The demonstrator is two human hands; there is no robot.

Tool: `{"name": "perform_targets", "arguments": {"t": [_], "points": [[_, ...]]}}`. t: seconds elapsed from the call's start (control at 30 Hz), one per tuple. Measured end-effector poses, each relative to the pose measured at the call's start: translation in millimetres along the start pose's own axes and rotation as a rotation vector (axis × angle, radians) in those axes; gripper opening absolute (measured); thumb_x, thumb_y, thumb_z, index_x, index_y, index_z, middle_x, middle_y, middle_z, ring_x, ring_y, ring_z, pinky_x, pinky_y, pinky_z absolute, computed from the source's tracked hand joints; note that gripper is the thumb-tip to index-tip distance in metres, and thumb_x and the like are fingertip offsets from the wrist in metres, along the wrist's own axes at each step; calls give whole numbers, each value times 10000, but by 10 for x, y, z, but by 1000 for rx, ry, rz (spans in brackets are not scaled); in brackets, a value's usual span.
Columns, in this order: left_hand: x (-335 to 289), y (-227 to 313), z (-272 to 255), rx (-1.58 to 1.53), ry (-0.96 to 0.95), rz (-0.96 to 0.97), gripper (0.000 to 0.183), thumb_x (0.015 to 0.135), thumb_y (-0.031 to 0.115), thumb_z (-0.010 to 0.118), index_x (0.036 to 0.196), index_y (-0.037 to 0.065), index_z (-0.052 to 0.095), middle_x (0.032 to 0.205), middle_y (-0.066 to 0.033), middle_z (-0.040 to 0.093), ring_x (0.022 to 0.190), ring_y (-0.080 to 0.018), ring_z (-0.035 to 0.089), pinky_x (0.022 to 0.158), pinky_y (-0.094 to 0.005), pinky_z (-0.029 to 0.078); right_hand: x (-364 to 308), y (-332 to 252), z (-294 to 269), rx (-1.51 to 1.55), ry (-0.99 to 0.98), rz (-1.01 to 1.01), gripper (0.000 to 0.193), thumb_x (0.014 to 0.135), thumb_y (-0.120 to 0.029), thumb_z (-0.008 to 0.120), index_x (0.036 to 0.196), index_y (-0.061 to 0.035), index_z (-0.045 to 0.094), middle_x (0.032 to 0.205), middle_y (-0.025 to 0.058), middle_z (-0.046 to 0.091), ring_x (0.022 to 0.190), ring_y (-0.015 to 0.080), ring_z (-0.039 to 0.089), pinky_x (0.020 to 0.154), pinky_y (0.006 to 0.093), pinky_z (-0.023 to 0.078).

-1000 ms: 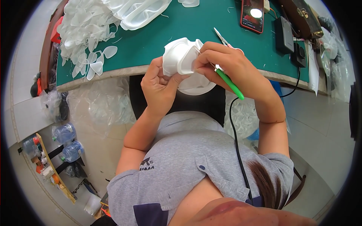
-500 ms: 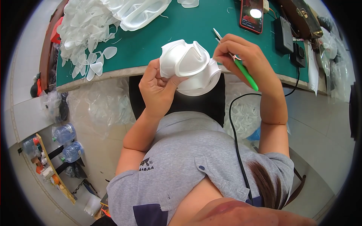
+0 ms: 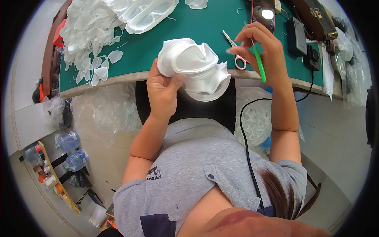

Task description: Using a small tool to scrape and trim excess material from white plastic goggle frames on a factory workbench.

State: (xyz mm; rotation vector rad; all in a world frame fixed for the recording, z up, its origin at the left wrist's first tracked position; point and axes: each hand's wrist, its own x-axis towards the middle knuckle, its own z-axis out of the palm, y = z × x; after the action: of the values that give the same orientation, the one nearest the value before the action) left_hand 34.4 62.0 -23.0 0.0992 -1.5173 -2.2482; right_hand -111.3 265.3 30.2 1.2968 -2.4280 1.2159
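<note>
My left hand [image 3: 162, 93] grips a white moulded plastic shell [image 3: 189, 57] by its left side, thumb in front. The piece is glossy, with rounded hollows and a round rim at the bottom, held over the table's near edge. To its right and apart from it, my right hand [image 3: 269, 49] is raised, holding a slim tool with a green handle [image 3: 259, 65] and a thin metal tip. The thumb points toward the shell. Pink-handled scissors [image 3: 240, 62] lie on the table beside the right hand, partly covered by it.
Translucent white offcuts [image 3: 89, 31] are heaped at the table's far left, beside more moulded pieces [image 3: 146, 15]. A phone [image 3: 263, 15] and black power adapters [image 3: 297, 36] sit at the far right. A black cable [image 3: 245, 134] hangs across my body. Bagged white pieces [image 3: 254, 114] are below the table.
My right hand has drawn away from the shell to the right, and the green-handled tool now stands more upright. My left hand has tilted the shell and shifted it slightly left. The scissors stayed put.
</note>
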Motion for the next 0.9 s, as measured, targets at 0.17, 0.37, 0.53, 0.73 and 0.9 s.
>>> {"name": "perform_targets", "arguments": {"t": [0.17, 0.37, 0.53, 0.73, 0.9], "points": [[39, 9, -102, -372, 37, -206, 423, 921, 210, 606, 1274, 20, 470, 1224, -100, 578, 1109, -197, 570, 950, -345, 464, -72, 234, 60, -220, 106, -1, 118, 902, -98, 598, 956, 4, 622, 905, 93, 591, 749, 208, 562, 673, 282, 468], [46, 72, -83, -492, -46, -405, 426, 963, 313, 512, 1281, 34, 461, 1240, -99, 568, 1142, -202, 560, 978, -382, 467, -107, -111, 140, 69, 27, -65, 152, 846, -20, 638, 999, -23, 641, 890, 92, 587, 728, 201, 562, 611, 278, 456], [49, 129, -8, -545, -67, -493, 412, 984, 334, 462, 1275, 42, 460, 1248, -100, 560, 1144, -206, 560, 974, -380, 471, 201, -275, 365, 63, 97, -526, 294, 682, 3, 744, 966, -27, 675, 838, 74, 568, 662, 185, 564, 503, 281, 439], [43, 191, 20, -589, -65, -512, 380, 996, 328, 436, 1244, 42, 471, 1175, -94, 582, 1116, -206, 573, 961, -382, 483, 365, -286, 451, -135, -23, -809, 356, 619, -121, 656, 961, -25, 681, 880, 47, 564, 663, 153, 583, 478, 257, 455], [27, 153, -16, -624, -71, -524, 345, 988, 319, 455, 1209, 58, 502, 1146, -68, 599, 1083, -185, 588, 948, -372, 491, 373, -303, 529, -160, 10, -894, 337, 618, -130, 662, 932, -11, 684, 882, 62, 558, 652, 142, 580, 471, 260, 455]]}}
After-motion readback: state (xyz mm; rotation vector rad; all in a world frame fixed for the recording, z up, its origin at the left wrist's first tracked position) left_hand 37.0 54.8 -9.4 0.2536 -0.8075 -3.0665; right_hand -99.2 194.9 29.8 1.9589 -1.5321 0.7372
